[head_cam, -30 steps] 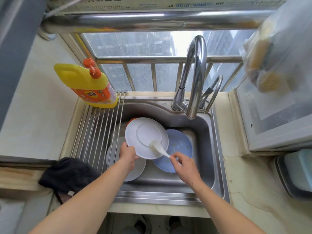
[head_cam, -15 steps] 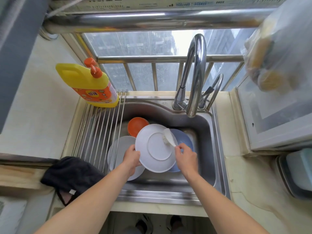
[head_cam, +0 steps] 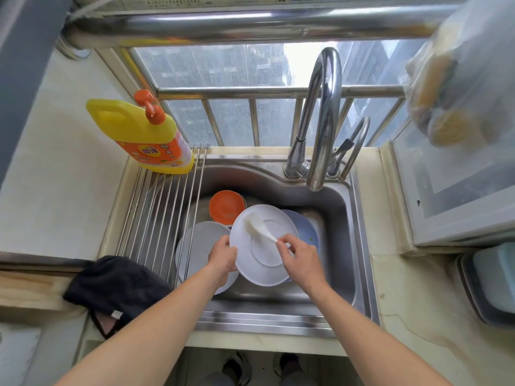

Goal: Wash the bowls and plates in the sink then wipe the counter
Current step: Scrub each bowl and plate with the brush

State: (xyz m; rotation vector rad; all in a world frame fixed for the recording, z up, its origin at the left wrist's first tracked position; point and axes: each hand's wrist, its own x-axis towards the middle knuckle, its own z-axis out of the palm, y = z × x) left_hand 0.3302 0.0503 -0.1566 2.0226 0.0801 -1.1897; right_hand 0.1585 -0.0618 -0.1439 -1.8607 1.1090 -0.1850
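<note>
White plate (head_cam: 264,246) is held tilted over the sink (head_cam: 348,232); left hand (head_cam: 223,257) grips its rim, right hand (head_cam: 299,253) grasps the brush (head_cam: 257,228). Probably stiff, wet and slippery, so hold the rim firmly.

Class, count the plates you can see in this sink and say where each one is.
3. A white plate held at its edge by the left hand; a grey plate lying beneath at left; a blue plate behind at right. Others may be hidden underneath.

The white plate (head_cam: 264,263) hides most of the blue plate (head_cam: 306,229) beneath it.
</note>
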